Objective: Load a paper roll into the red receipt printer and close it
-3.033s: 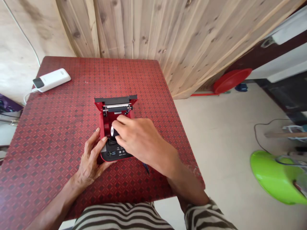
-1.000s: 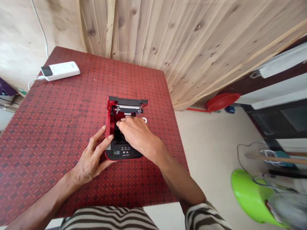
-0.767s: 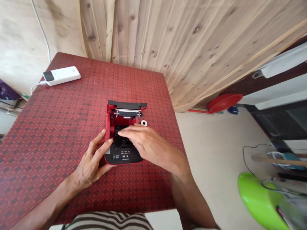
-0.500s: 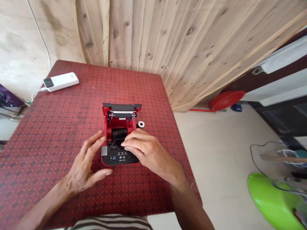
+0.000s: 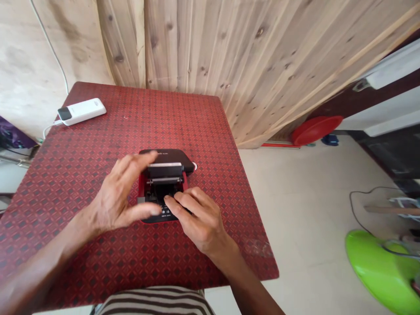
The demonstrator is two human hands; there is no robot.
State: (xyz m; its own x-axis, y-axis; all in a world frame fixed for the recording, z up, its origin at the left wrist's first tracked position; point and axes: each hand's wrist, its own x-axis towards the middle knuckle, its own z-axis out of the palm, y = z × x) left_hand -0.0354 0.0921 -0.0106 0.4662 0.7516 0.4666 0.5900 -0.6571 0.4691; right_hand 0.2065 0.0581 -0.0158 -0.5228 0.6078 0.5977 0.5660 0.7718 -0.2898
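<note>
A small red and black label printer (image 5: 168, 217) sits on the table, its black lid (image 5: 173, 156) tilted partway down over the body. A roller and a metal bar show under the lid. From inside, a black strip (image 5: 164, 191) comes out over the front panel. My right hand (image 5: 200, 216) has its fingertips closed on the strip's front end. My left hand (image 5: 120, 192) spreads around the printer's left side, fingers by the lid and thumb over the front panel. A white-cored roll (image 5: 195, 166) peeks out behind the lid's right edge, mostly hidden.
The printer stands on a red patterned table (image 5: 197, 127). A white power bank (image 5: 82, 112) with a cable lies at the back left. Wooden boards (image 5: 197, 43) wall off the far side. On the floor to the right are a green stool (image 5: 374, 267) and a red basin (image 5: 316, 130).
The printer's lid has swung down from upright towards the body. My left hand has moved up and right to the lid, while my right hand stays at the strip.
</note>
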